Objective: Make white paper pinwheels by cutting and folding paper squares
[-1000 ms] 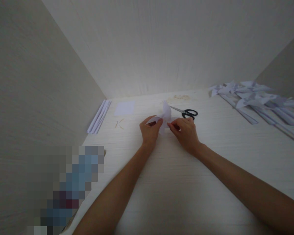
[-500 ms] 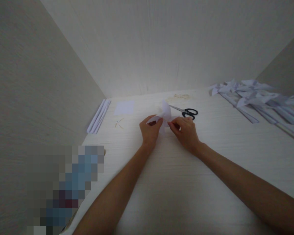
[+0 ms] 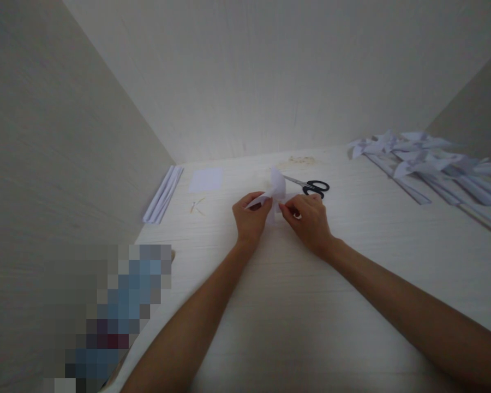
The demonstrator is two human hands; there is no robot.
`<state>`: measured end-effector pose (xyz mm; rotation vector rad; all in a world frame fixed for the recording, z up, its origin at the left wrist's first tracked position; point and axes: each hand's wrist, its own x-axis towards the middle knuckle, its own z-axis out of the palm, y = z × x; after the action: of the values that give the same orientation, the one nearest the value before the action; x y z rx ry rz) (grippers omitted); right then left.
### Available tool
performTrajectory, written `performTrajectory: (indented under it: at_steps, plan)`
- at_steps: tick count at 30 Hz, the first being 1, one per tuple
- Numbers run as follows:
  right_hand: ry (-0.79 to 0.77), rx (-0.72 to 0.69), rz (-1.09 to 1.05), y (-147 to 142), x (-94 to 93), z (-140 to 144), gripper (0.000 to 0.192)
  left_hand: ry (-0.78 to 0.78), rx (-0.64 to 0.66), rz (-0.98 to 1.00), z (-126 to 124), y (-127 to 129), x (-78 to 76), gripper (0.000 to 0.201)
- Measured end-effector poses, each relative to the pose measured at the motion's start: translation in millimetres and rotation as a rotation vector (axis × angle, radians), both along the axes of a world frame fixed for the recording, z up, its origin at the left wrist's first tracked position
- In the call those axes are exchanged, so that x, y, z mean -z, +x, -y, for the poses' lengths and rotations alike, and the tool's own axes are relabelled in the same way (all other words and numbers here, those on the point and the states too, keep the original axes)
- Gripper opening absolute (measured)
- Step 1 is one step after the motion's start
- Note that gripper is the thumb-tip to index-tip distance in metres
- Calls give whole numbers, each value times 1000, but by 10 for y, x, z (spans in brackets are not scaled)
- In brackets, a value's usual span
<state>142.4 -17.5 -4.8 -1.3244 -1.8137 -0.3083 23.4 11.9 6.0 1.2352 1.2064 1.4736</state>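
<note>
White-walled tabletop (image 3: 278,305): a folded white paper piece (image 3: 276,188) is pinched by the left hand (image 3: 250,218) and right hand (image 3: 309,218), both closed on it; black-handled scissors (image 3: 311,187) are seen just beyond.

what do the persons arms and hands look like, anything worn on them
Both forearms are bare as far as the picture shows, with no sleeves in view. The left hand and right hand wear no gloves; no watch, bracelet or ring can be made out.

One scissors (image 3: 311,187), one flat paper square (image 3: 205,179), one folded paper (image 3: 276,188) between two hands, perhaps three paper strips (image 3: 162,194) and one heap of pinwheels (image 3: 429,158), too tangled to count.
</note>
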Motion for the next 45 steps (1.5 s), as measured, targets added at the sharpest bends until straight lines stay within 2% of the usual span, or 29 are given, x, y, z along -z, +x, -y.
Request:
performTrajectory:
  at_steps: [7, 16, 31, 39, 45]
  plan:
    - [-8, 11, -4, 5, -6, 4, 25, -25, 10, 26, -19, -2, 27, 13]
    - [-32, 11, -91, 31, 12, -16, 20, -53, -15, 25, 4, 3, -32, 13]
    - [-71, 7, -171, 40, 2, -24, 18, -48, 11, 70, -5, -5, -18, 13]
    - [-95, 3, -112, 30, 5, -33, 21, -51, 4, 59, 20, 21, -34, 13]
    - [-49, -13, -146, 26, -4, -20, 19, -34, -25, 81, -11, 11, -11, 11]
